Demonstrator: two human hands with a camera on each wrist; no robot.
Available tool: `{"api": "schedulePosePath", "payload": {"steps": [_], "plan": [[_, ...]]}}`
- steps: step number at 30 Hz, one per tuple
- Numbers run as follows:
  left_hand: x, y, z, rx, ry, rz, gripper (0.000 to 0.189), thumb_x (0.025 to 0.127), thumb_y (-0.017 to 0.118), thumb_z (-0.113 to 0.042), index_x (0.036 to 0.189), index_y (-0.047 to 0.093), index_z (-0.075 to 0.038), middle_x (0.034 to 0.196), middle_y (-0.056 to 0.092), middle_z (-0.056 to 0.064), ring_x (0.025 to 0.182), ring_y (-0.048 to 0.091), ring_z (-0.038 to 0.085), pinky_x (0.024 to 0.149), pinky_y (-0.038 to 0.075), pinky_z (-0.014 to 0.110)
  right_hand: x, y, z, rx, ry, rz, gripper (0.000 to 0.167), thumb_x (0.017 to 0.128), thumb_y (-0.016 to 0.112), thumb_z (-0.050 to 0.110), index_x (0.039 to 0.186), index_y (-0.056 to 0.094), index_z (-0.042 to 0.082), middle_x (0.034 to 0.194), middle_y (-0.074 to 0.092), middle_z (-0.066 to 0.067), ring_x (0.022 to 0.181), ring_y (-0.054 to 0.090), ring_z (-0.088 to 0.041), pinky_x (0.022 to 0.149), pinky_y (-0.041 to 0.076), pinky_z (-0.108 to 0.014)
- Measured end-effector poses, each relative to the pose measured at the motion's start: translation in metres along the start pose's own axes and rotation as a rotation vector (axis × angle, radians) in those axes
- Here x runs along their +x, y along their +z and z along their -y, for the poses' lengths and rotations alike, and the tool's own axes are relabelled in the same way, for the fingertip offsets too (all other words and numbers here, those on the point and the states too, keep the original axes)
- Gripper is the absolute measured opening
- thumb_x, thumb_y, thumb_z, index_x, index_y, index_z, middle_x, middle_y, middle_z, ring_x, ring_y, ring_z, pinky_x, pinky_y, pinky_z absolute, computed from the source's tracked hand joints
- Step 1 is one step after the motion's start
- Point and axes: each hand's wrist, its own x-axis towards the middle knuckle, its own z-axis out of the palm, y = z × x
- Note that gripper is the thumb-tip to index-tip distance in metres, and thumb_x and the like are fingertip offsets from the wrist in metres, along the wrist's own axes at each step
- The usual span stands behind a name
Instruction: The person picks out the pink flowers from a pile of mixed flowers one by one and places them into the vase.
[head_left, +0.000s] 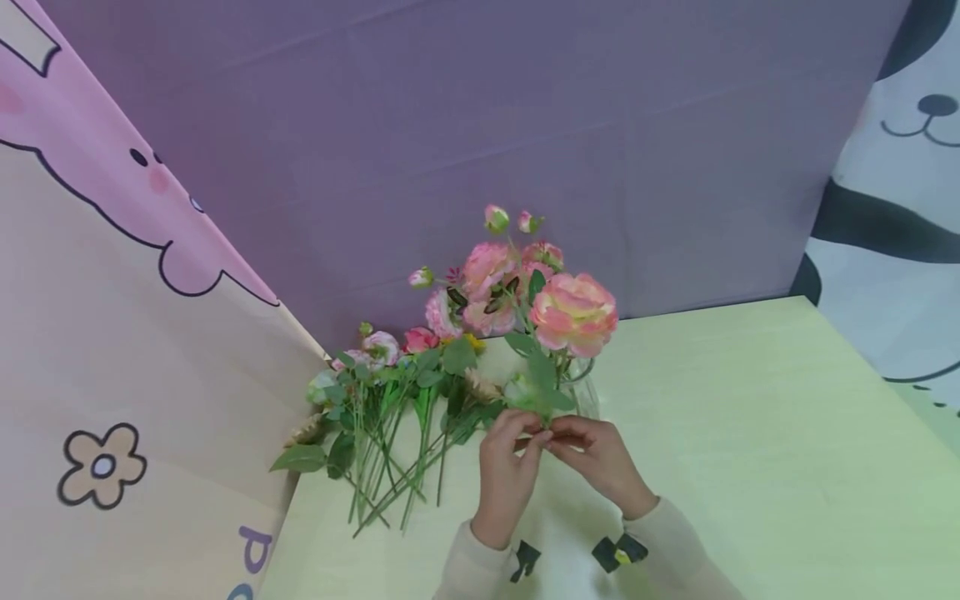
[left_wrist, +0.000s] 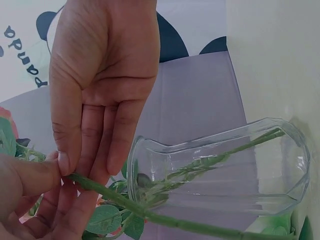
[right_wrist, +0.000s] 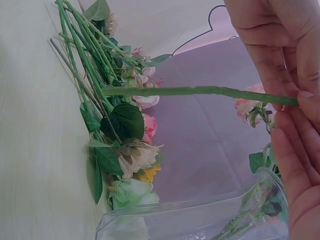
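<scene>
Both hands meet in front of the clear glass vase (left_wrist: 225, 195), pinching a long green flower stem (right_wrist: 200, 91) between thumbs and fingers. My left hand (head_left: 508, 475) holds it from the left, my right hand (head_left: 600, 462) from the right. Below the fingers the bare stem runs down beside the vase, outside the glass. Green leaves (head_left: 546, 379) rise above the fingertips, and a large pink-and-yellow bloom (head_left: 573, 315) stands over them. Inside the vase are other stems (left_wrist: 200, 167), with several pink flowers (head_left: 489, 268) above its rim.
Several loose flowers lie on the pale table (head_left: 750, 450) to the left, their green stems (head_left: 397, 450) crossing toward the front. A white-green rose (right_wrist: 131, 192) lies close to the vase. Behind the table hangs a purple cloth (head_left: 450, 125), with a patterned cloth (head_left: 187, 375) on the left.
</scene>
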Motion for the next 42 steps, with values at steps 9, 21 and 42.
{"api": "schedulePosePath", "payload": {"steps": [9,21,42], "plan": [[-0.002,0.004,-0.006,-0.084,-0.053,0.026,0.008,0.083,0.07,-0.003,0.09,0.069,-0.004,0.094,0.06,0.007,0.087,0.062,0.019,0.07,0.055,0.02,-0.005,-0.002,0.0,-0.039,0.002,-0.085,0.013,0.082,0.07,0.0,0.094,0.07,0.0,0.092,0.071,-0.012,0.082,0.068,-0.012,0.072,0.056,-0.026],[-0.001,0.01,-0.007,-0.174,-0.073,0.009,0.009,0.084,0.068,-0.003,0.093,0.07,-0.004,0.107,0.05,0.012,0.097,0.059,0.023,0.074,0.055,0.024,-0.007,-0.002,-0.001,0.029,-0.033,-0.146,0.015,0.08,0.068,-0.008,0.095,0.069,-0.006,0.091,0.07,-0.016,0.083,0.066,-0.007,0.069,0.056,-0.024],[-0.004,0.005,0.0,-0.148,-0.075,0.063,0.018,0.088,0.065,-0.015,0.105,0.068,-0.008,0.103,0.062,0.005,0.092,0.062,0.019,0.074,0.055,0.023,-0.004,-0.003,-0.001,0.073,-0.115,-0.134,0.021,0.079,0.067,-0.012,0.099,0.069,-0.007,0.094,0.069,-0.016,0.088,0.064,-0.005,0.068,0.056,-0.025]]}}
